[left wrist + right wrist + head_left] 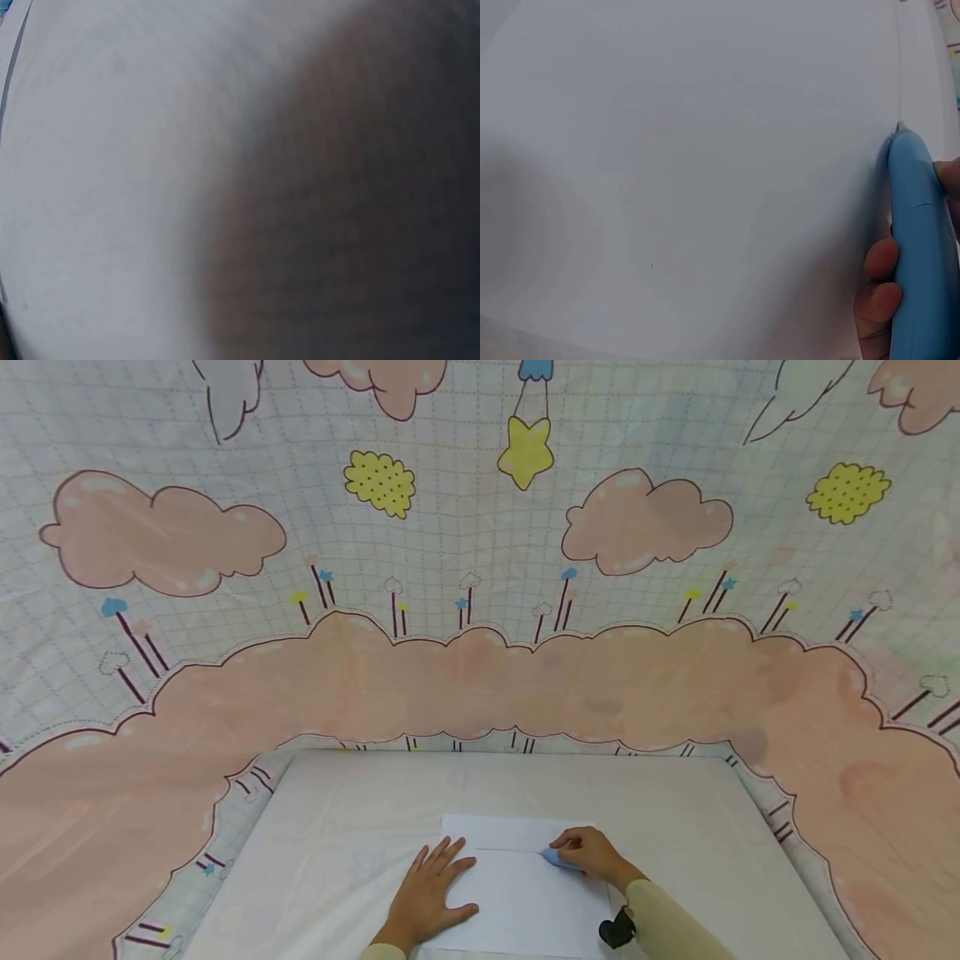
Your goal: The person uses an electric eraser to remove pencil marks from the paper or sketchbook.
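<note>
A sheet of white paper (528, 906) lies on the pale table, with a thin straight line (502, 850) running across its upper part. My left hand (427, 897) rests on the paper's left side, fingers spread and straight. Near the right edge, my right hand (592, 852) grips a blue utility knife (919, 247), its fingers curled round the body. The knife's small grey tip (901, 127) touches the paper at the end of the line. In the left wrist view a blurred dark part of the hand covers much of the frame.
The table (337, 810) has a white cover. A cloth with printed clouds (161, 531) and stars hangs behind it and surrounds its sides. A black heart-shaped piece (617, 928) sits by the right sleeve's cuff (652, 910).
</note>
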A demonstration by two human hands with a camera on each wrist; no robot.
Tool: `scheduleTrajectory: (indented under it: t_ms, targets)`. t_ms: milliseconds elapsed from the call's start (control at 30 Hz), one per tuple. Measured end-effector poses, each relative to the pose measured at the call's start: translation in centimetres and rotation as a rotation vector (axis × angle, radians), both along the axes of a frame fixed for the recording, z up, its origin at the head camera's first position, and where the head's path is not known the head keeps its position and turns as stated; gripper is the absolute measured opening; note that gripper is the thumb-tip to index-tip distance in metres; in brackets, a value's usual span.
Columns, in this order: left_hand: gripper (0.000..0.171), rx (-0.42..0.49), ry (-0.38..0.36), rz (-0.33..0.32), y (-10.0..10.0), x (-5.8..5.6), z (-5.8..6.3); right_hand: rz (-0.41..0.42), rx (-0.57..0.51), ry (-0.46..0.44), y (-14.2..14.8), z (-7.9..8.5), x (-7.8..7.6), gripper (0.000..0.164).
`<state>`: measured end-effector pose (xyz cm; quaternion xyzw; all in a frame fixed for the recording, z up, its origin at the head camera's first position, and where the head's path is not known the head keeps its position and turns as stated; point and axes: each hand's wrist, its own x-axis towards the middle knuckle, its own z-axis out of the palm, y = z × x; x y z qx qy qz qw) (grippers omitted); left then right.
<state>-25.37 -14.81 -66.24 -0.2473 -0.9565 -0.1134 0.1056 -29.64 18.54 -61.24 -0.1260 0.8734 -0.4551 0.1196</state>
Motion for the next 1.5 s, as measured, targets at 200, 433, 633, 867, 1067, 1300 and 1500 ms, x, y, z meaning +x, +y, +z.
scheduleTrajectory:
  t_ms: [200, 433, 633, 867, 1067, 1300, 1500]
  targets:
    - [0.071, -0.001, 0.046, 0.0, -0.14, -0.08, -0.21, -0.004, 0.009, 0.001, 0.24, 0.06, -0.14, 0.017]
    - [0.072, -0.001, 0.03, 0.005, -0.37, -0.02, -0.27, -0.018, 0.016, 0.006, 0.94, -0.02, -0.07, 0.017]
    - [0.073, 0.011, -0.008, 0.001, -0.28, 0.14, 0.02, -0.019, 0.011, 0.003, 0.6, -0.44, -0.05, 0.018]
    - [0.072, 0.014, 0.006, -0.007, -0.09, 0.2, 0.02, -0.03, 0.01, -0.002, 0.17, -0.47, -0.07, 0.018]
    - [0.073, 0.001, 0.004, -0.003, -0.12, 0.04, -0.05, -0.039, 0.028, -0.014, 0.42, -0.07, -0.1, 0.017]
    - [0.073, 0.003, 0.005, -0.004, -0.16, -0.01, -0.21, -0.037, 0.013, -0.007, 0.64, 0.1, -0.04, 0.018]
    - [0.073, -0.008, 0.014, 0.001, -0.06, -0.08, -0.28, -0.028, 0.012, -0.007, 0.22, -0.21, -0.29, 0.018]
